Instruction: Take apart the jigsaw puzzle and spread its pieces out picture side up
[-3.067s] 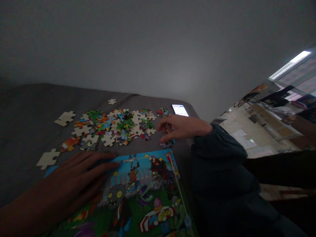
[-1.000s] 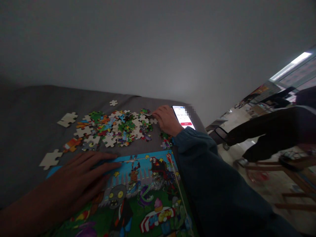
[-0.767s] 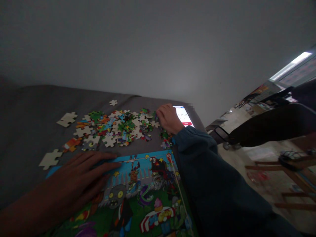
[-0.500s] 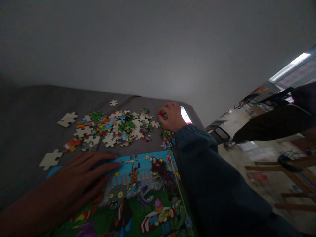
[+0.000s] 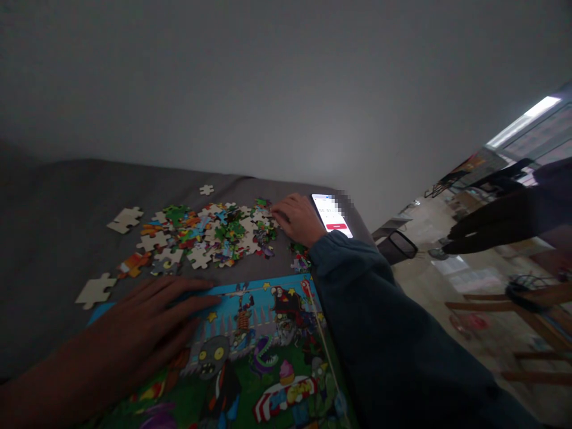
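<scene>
The heap of loose puzzle pieces [image 5: 210, 231] lies on the grey cloth [image 5: 58, 202], spread from the middle of the surface toward its right end, and the right hand [image 5: 298, 218] rests at that right end of the heap with its fingers curled down onto the pieces; whether it pinches one between the fingertips cannot be told, because the fingers hide what is under them. The right arm's dark sleeve [image 5: 379, 322] runs back from the wrist toward the camera. The left hand [image 5: 147, 325] lies flat and released, fingers stretched out, on the upper left part of the printed puzzle picture [image 5: 268, 351], which sits nearer the camera than the heap and just apart from it. A small clump of coloured pieces [image 5: 300, 260] lies between the right wrist and the top right corner of the picture. Nothing here acts as a container; all pieces lie bare on the cloth. Away from the heap, three pale pieces show their backs: one [image 5: 206, 190] beyond the heap, one [image 5: 125, 218] to its left, and one [image 5: 95, 290] just beyond the left hand. One lit phone [image 5: 331, 214] lies just right of the right hand, its screen facing up. The heap itself holds too many overlapping pieces to count.
</scene>
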Tool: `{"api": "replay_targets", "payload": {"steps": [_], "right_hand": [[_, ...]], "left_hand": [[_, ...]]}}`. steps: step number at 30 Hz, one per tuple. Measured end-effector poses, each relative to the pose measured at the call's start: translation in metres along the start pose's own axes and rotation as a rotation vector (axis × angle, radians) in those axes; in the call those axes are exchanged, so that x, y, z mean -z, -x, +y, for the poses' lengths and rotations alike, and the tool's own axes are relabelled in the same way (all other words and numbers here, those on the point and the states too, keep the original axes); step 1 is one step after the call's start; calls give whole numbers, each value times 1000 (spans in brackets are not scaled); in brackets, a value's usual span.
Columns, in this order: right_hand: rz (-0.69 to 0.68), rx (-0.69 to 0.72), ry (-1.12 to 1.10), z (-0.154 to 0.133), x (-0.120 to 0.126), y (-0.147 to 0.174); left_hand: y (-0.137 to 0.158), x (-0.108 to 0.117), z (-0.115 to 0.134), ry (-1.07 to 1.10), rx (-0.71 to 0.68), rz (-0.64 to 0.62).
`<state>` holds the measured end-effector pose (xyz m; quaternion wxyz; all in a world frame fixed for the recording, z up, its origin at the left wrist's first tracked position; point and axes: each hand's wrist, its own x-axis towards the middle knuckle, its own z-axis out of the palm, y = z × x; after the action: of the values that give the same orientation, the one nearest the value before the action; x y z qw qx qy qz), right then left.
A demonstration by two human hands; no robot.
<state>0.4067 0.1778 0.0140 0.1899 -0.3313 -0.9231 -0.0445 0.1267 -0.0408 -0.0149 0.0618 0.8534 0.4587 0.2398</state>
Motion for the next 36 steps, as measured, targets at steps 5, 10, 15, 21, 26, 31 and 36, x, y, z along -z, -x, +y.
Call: {"api": "replay_targets", "payload": {"steps": [5,10,15,21,26,31,36], "right_hand": [[-38,12,-39,0,-6,-3],[-27,29,37,1,-11,-7],[-3,56,117,0,-10,-5],[-4,105,122,-2,-6,0],[-2,163,92,1,-2,7],[96,-30,-71,10,-5,12],[115,-92,-41,18,-11,13]], "left_hand": [[1,1,-1,5,-6,3],[0,3,0,-14,-12,-26],[-3,12,0,-49,-77,-76],[-7,26,16,0,-52,-128],[-6,30,23,-14,-6,-215],[-5,31,25,-15,21,-246],[-3,30,25,-34,18,-256]]}}
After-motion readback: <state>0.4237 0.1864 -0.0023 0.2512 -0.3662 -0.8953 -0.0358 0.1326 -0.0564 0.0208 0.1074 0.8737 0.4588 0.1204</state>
